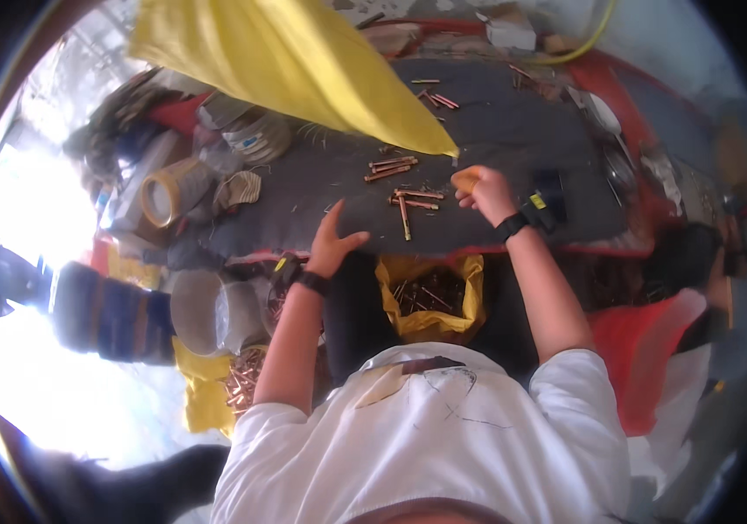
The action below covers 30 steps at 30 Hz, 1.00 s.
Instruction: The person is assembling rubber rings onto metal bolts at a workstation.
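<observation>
My left hand (335, 243) is held over the near edge of a dark grey mat (304, 210), its thumb and fingers spread and nothing between them. Across from it, my right hand (484, 190) is closed with the fingers drawn together; an orange-yellow patch shows at the fingertips, too unclear to name. Between the hands lie several copper-coloured bolts (405, 218) in a loose group. Another small row of bolts (391, 166) rests just beyond them. Below, between my legs, an open yellow bag (474, 297) holds many dark bolts.
A yellow sheet (295, 70) hangs across the upper part, its tip near my right hand. More bolts (436, 99) lie farther back. Left stand a clear plastic jar (255, 135) and a tape roll (159, 196). A red cloth (640, 358) is at right, copper-coloured bolts (247, 380) lower left.
</observation>
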Each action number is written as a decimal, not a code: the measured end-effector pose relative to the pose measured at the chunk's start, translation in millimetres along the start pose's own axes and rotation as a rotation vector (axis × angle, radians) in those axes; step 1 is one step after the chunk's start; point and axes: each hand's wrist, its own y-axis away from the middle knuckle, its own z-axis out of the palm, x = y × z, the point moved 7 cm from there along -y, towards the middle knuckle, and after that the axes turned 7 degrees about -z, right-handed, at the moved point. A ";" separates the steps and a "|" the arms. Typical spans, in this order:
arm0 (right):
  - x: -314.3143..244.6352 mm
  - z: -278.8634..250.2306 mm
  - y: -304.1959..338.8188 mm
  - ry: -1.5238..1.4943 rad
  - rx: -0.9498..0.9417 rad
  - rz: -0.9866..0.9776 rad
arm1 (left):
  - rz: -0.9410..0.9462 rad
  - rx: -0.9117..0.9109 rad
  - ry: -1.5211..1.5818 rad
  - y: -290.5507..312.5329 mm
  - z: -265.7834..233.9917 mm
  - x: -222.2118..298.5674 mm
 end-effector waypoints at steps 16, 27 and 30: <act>15.8 60.5 19.9 0.796 0.023 -0.644 | -0.039 0.052 -0.731 -63.0 99.6 37.1; 25.5 21.4 -43.5 0.886 0.067 -0.531 | 0.171 0.202 -0.673 -162.7 66.7 28.1; 28.9 20.9 -58.2 0.841 0.104 -0.549 | -0.057 -0.037 -0.498 -194.2 85.5 18.9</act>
